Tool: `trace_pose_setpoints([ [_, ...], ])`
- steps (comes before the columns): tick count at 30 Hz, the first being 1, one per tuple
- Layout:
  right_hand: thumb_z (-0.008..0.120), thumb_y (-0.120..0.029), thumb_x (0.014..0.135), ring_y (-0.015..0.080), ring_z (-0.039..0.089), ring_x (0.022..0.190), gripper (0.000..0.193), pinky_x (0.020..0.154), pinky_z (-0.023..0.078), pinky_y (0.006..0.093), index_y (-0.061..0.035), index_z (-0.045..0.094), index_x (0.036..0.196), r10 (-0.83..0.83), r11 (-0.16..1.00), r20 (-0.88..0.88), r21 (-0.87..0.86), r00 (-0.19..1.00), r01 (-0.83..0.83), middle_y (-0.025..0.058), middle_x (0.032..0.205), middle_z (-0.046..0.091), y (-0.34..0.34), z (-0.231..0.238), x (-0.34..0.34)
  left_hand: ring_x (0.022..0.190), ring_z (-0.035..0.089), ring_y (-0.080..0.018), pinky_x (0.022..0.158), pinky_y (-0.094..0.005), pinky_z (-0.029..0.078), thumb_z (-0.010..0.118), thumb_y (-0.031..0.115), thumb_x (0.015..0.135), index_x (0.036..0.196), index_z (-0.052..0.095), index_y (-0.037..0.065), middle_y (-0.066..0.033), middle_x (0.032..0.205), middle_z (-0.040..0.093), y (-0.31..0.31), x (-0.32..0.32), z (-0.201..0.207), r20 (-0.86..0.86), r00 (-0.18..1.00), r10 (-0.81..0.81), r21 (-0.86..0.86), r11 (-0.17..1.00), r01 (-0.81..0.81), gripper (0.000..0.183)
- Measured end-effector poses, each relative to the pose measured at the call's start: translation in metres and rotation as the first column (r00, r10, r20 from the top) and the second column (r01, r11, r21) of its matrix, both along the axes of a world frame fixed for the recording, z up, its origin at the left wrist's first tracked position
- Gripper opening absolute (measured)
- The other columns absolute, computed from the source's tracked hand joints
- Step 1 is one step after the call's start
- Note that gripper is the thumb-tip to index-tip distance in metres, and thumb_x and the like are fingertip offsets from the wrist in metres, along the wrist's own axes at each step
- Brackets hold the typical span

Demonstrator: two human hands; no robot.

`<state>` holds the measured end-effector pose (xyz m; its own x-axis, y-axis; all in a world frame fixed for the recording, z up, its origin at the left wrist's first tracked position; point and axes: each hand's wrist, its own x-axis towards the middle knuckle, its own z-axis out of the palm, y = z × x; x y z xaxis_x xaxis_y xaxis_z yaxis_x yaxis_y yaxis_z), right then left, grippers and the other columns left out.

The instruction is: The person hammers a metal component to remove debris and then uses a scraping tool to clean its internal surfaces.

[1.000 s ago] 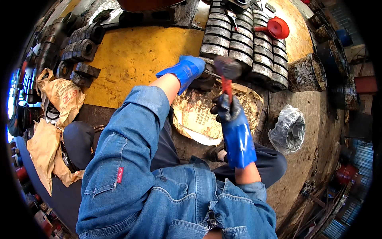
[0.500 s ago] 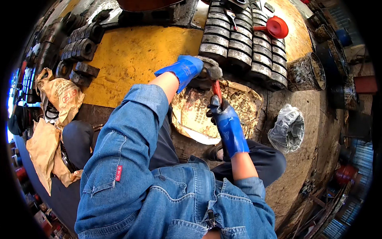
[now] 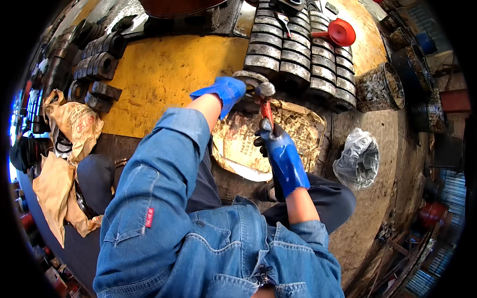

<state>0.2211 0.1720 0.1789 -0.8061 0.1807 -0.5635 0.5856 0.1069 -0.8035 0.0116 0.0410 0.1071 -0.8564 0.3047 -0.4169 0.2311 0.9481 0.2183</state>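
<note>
My right hand (image 3: 280, 151), in a blue glove with dark fingers, is closed round the red handle of a hammer (image 3: 267, 107). The grey hammer head stands just right of a round, worn metal ring (image 3: 250, 77); whether they touch I cannot tell. Against the left side of that ring is my left hand (image 3: 221, 94), also blue-gloved, its fingers hidden from view. Below both hands lies a flattened, stained paper sack (image 3: 243, 144) on the floor.
Beyond the hands stand rows of dark metal rings (image 3: 263, 49), with a red ladle (image 3: 342, 33) on top. A grimy bucket (image 3: 380, 89) and a clear plastic bag (image 3: 357, 159) are at the right. A yellow board (image 3: 164, 74) and brown paper bags (image 3: 74, 124) lie left.
My left hand has shifted slightly down and turned its gloved end lower beside the ring. The hammer head has tilted a little, still in my right hand. The whole view has slid slightly.
</note>
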Motion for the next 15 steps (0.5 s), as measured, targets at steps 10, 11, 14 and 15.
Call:
trace_pose_setpoints([
  [10, 0.058, -0.042, 0.097, 0.0109, 0.057, 0.069, 0.038, 0.06, 0.046, 0.0268, -0.004, 0.06, 0.103, -0.246, 0.969, -0.19, -0.051, 0.951, 0.241, 0.0011, 0.079, 0.061, 0.055, -0.013, -0.021, 0.094, 0.068, -0.0392, 0.079, -0.0455, 0.055, 0.067, 0.012, 0.077, 0.107, 0.071, 0.004, -0.021, 0.102, 0.07, -0.007, -0.005, 0.055, 0.094, 0.923, -0.373, -0.175, 0.907, 0.384, 0.032],
  [11, 0.058, -0.053, 0.095, 0.0121, 0.059, 0.067, 0.051, 0.061, 0.046, 0.0276, -0.0036, 0.062, 0.104, -0.318, 0.948, -0.129, -0.048, 0.939, 0.315, 0.0028, 0.076, 0.065, 0.068, -0.042, -0.02, 0.094, 0.068, -0.0386, 0.079, -0.0449, 0.055, 0.067, 0.012, 0.077, 0.107, 0.07, 0.004, -0.0209, 0.102, 0.07, -0.006, -0.004, 0.064, 0.099, 0.917, -0.385, -0.182, 0.899, 0.397, 0.031],
  [14, 0.057, -0.049, 0.096, 0.0149, 0.058, 0.058, 0.044, 0.053, 0.046, 0.0304, -0.0048, 0.062, 0.101, -0.465, 0.884, 0.055, -0.023, 0.884, 0.466, 0.0063, 0.075, 0.066, 0.119, -0.125, 0.007, 0.092, 0.068, -0.0378, 0.077, -0.045, 0.055, 0.067, 0.017, 0.078, 0.103, 0.071, 0.005, -0.0196, 0.098, 0.07, -0.002, 0.0, 0.094, 0.104, 0.932, -0.348, -0.155, 0.92, 0.36, 0.027],
  [15, 0.057, -0.046, 0.096, 0.0155, 0.059, 0.057, 0.042, 0.052, 0.046, 0.0309, -0.0052, 0.061, 0.101, -0.511, 0.858, 0.101, -0.004, 0.854, 0.514, 0.0071, 0.075, 0.067, 0.138, -0.156, 0.014, 0.092, 0.068, -0.0381, 0.077, -0.0453, 0.055, 0.068, 0.018, 0.079, 0.102, 0.071, 0.005, -0.0193, 0.097, 0.07, -0.003, 0.0, 0.104, 0.109, 0.927, -0.359, -0.155, 0.915, 0.372, 0.026],
])
